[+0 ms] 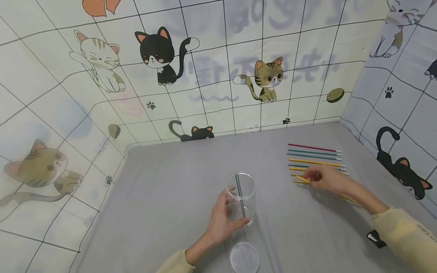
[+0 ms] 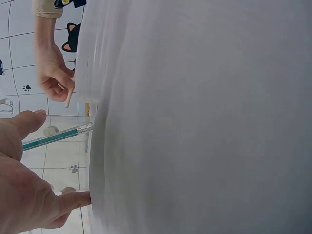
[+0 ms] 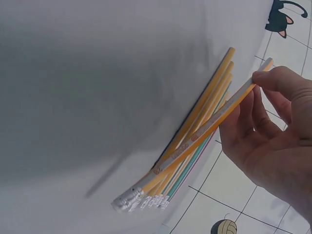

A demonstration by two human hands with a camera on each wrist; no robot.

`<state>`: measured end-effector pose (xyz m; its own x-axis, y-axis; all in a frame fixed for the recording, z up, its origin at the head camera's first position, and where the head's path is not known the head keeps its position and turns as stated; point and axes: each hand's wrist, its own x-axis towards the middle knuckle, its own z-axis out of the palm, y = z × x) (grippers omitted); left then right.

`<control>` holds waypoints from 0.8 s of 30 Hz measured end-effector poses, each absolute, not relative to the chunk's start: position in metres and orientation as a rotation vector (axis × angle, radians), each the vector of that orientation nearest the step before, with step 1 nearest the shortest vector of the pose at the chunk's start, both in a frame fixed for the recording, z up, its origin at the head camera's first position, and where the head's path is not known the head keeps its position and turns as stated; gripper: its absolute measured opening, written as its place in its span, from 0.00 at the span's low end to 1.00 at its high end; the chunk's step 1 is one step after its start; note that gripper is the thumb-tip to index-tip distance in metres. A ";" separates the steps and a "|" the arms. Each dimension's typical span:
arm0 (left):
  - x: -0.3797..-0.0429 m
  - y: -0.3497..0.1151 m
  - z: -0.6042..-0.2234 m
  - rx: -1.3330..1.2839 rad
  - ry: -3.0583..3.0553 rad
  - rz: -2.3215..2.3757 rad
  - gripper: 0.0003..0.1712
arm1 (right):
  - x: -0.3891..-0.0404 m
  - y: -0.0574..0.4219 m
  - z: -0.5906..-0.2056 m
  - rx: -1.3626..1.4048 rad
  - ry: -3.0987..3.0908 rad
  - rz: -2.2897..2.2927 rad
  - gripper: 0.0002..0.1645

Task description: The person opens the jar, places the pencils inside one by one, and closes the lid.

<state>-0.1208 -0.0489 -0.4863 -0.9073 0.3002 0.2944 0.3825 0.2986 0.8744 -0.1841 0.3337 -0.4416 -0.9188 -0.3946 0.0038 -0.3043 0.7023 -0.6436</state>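
My left hand (image 1: 220, 222) holds a clear cylindrical jar (image 1: 252, 203) low on its side, thumb in front and fingers at the far side. Inside the jar, a teal pencil (image 1: 240, 195) leans at a tilt; in the left wrist view its silver eraser end is near the bottom. Over on the right, my right hand (image 1: 329, 180) pinches a yellow pencil (image 3: 195, 139) near one end, between thumb and fingers. The silver end of this pencil points away from the hand. Beneath it several yellow, teal and red pencils (image 1: 315, 162) lie roughly side by side on the grey cloth.
A round clear lid (image 1: 244, 258) lies in front of the jar, close to the near edge of view. Beside the right sleeve is a small black-and-white object (image 1: 376, 239). Cat-printed cloth walls (image 1: 211, 87) enclose the grey surface (image 1: 170, 189) at the back and sides.
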 end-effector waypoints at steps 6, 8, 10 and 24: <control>-0.120 -0.049 -0.486 -0.653 -2.475 -1.684 0.54 | -0.187 0.331 -0.429 -0.584 2.762 -1.084 0.12; -0.120 -0.049 -0.486 -0.655 -2.474 -1.683 0.54 | -0.187 0.328 -0.423 -0.583 2.771 -1.092 0.12; -0.120 -0.049 -0.485 -0.664 -2.477 -1.665 0.54 | -0.188 0.324 -0.417 -0.567 2.769 -1.103 0.12; -0.121 -0.051 -0.486 -0.693 -2.469 -1.650 0.54 | -0.200 0.272 -0.353 -0.626 2.612 -1.353 0.11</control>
<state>-0.1212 -0.0506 -0.4861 -0.8927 0.3175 0.3197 0.4169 0.3128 0.8534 -0.1998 0.2717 -0.3528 -0.9048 -0.4200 0.0701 -0.2994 0.5106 -0.8060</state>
